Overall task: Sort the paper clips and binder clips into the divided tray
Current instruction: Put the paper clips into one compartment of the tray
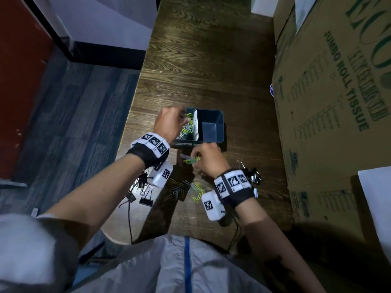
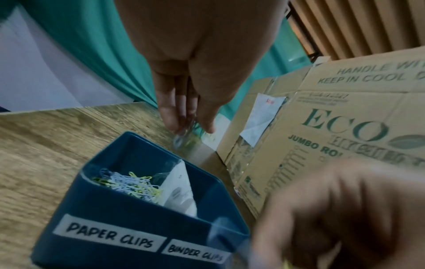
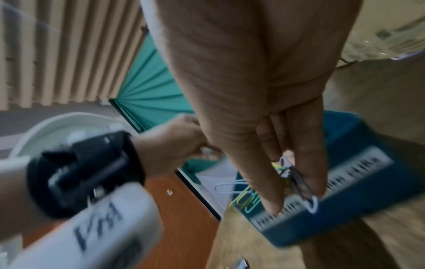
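A dark blue divided tray (image 1: 221, 132) with a white divider (image 1: 195, 125) stands mid-table, labelled PAPER CLIPS and BINDER CLIPS on its front wall (image 2: 110, 214). The left compartment holds a heap of paper clips (image 2: 131, 183); the right one looks bare. My left hand (image 1: 183, 116) hovers over the left compartment and pinches a few clips (image 2: 186, 140), blurred at the fingertips. Just in front of the tray, my right hand (image 1: 195, 158) pinches a bunch of yellow, green and silver paper clips (image 3: 287, 182).
Loose paper clips (image 1: 186, 189) lie on the wooden table near my wrists. Black binder clips lie in a left group (image 1: 143, 187) and a right group (image 1: 251, 174). A large cardboard box (image 1: 328, 102) walls off the right side. The table's left edge drops to the floor.
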Available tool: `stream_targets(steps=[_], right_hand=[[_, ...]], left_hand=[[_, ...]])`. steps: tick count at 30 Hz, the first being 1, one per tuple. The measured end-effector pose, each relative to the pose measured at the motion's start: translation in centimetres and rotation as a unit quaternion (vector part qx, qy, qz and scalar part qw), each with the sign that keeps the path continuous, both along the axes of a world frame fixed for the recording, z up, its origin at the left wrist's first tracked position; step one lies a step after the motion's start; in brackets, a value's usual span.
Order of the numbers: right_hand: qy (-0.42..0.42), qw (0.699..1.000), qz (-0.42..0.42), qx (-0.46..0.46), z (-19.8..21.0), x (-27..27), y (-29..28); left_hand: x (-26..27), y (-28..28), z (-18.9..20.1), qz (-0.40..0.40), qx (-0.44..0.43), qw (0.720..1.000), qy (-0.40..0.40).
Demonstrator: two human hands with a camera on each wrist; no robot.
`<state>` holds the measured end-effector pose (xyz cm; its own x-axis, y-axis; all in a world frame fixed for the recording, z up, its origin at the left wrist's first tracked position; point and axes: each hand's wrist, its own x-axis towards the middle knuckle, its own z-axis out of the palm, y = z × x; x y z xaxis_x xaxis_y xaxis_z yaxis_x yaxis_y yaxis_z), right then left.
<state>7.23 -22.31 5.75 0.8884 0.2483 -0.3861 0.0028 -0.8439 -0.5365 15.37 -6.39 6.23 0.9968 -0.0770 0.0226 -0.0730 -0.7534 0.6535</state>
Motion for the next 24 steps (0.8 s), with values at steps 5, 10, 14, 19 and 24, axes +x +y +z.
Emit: stream_targets(steps=[5,10,14,19,24], right_hand=[[-0.112,0.992,-0.056,0.001,3.4,5.6,2.1],[-0.108,0.991,-0.075,-0.001,3.1,7.8,3.8],[-0.112,0.991,-0.075,0.012,1.4,6.3,2.4],[-0.027,0.996,-0.087,-0.004,-3.6,-0.2,-0.7],[0.138,0.983,-0.007,-0.125,-9.3,-6.8,-3.4]], left_hand=[[-2.7,1.5,-2.8,0.063,0.061,0.996,-0.035],[-8.8,1.0,-6.0,0.069,0.064,0.994,0.056],[-12.5,1.0,-7.8,-0.002,0.115,0.979,0.169],[-15.9,1.8,-10.3,-0.093,0.167,0.943,0.272],[-17.7,2.4,-11.8,-0.143,0.167,0.947,0.233]])
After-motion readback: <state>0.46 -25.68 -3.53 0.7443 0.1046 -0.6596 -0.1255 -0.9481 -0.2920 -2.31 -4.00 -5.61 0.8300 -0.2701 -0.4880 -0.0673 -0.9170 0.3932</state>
